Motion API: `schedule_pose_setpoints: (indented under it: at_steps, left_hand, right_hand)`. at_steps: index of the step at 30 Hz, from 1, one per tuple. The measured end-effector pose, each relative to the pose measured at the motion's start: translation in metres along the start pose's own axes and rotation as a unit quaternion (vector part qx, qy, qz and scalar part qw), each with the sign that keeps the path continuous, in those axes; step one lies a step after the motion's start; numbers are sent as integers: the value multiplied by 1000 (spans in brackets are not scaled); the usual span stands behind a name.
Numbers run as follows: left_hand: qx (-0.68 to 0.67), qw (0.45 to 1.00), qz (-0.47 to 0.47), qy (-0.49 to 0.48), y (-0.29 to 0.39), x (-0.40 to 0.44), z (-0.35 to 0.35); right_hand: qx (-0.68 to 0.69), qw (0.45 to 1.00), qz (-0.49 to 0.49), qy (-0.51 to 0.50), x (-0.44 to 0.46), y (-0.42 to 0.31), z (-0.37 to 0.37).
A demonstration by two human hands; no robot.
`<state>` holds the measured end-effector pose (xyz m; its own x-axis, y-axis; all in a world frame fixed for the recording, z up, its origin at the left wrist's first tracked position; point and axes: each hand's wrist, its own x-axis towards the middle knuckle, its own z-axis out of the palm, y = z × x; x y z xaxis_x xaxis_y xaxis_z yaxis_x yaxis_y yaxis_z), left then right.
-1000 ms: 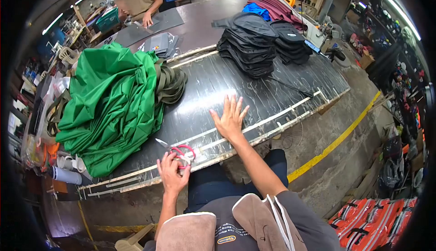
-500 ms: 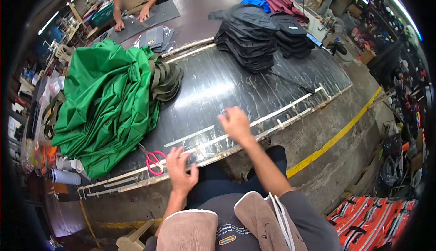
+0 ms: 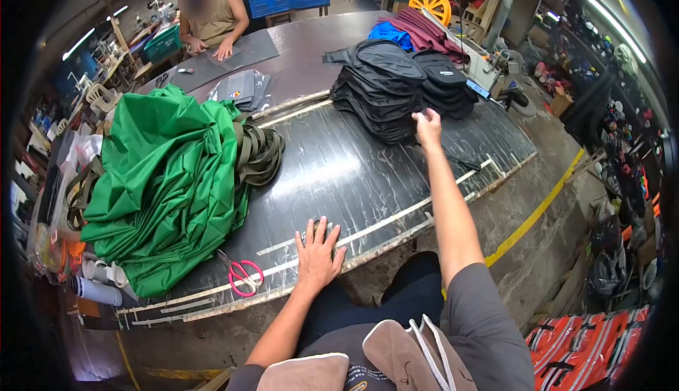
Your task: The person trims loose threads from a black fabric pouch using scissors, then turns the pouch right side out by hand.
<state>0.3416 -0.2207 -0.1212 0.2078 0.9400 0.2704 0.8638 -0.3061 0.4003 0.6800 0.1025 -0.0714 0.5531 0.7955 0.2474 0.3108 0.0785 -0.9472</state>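
My left hand (image 3: 318,258) lies with fingers spread on the dark table (image 3: 353,200) by its front edge. To its left are red-handled scissors (image 3: 245,278), apart from the hand. My right hand (image 3: 428,128) reaches to the lower right side of a stack of black bags (image 3: 378,87); its fingers are pinched together at the stack's edge, and what they hold is too small to make out. A large heap of green fabric (image 3: 166,179) covers the table's left part, with coiled olive straps (image 3: 260,154) against its right side.
Across the table a person (image 3: 212,20) works on a dark flat sheet (image 3: 254,51). Packaged grey pieces (image 3: 242,87) lie nearby. Maroon fabric (image 3: 431,35) is behind the black bags. A bottle (image 3: 97,291) stands at the left edge, and orange vests (image 3: 590,348) lie at lower right.
My right hand has moved from the table's middle to the black stack. My left hand has let go of the scissors, shifted right and flattened on the table. The scissors now lie further left.
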Motion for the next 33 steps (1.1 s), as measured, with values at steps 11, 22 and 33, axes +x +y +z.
schedule_pose_setpoints:
  at_steps: [11, 22, 33]
  left_hand:
    - [-13, 999, -19, -31, -2, 15, -1]
    - [-2, 999, -22, -39, -1, 17, 1]
    - [0, 999, -18, -31, -1, 12, 4]
  right_hand:
    - [149, 924, 293, -194, 22, 4, 5]
    - [81, 901, 279, -322, 31, 55, 53]
    - [89, 866, 255, -421, -127, -18, 114]
